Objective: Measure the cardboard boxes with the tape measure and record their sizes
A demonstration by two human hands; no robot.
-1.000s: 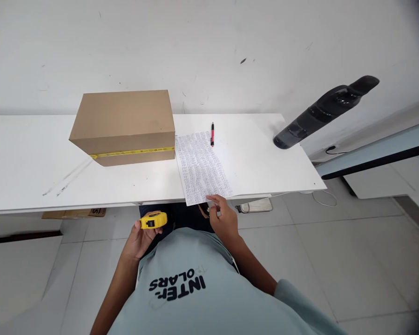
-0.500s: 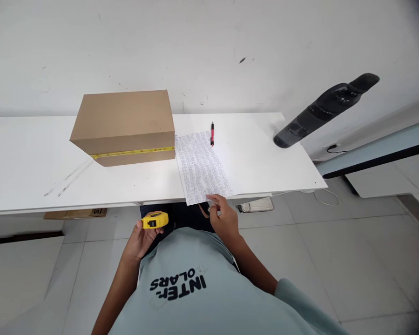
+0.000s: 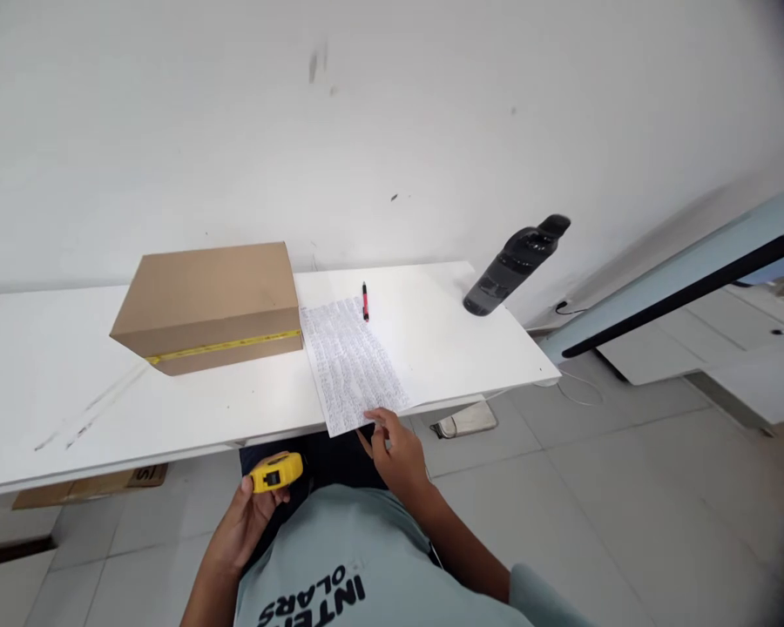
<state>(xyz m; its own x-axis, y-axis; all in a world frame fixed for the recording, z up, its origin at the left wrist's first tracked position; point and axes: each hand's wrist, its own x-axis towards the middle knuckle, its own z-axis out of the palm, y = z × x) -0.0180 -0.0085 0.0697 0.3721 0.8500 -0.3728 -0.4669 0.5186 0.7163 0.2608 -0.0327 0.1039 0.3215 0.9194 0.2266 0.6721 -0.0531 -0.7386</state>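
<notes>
My left hand [image 3: 245,518] is closed around a yellow tape measure [image 3: 275,472], held below the front edge of the white table [image 3: 71,392]. My right hand [image 3: 395,451] pinches the near corner of a sheet of paper covered in writing [image 3: 353,361] that overhangs the table's edge. A brown cardboard box [image 3: 210,300] with a strip of yellow tape along its front face stands left of the paper. A red and black pen [image 3: 365,301] lies by the paper's far end.
A dark bottle [image 3: 513,264] stands at the table's far right corner by the white wall. A light blue desk edge [image 3: 679,283] runs off to the right. Flat cardboard [image 3: 84,485] lies on the tiled floor under the table; a cable and power strip [image 3: 467,420] lie near the right end.
The view has tilted up and shifted, so table and hands sit lower and further left in the picture. Both hands keep their holds on tape measure and paper.
</notes>
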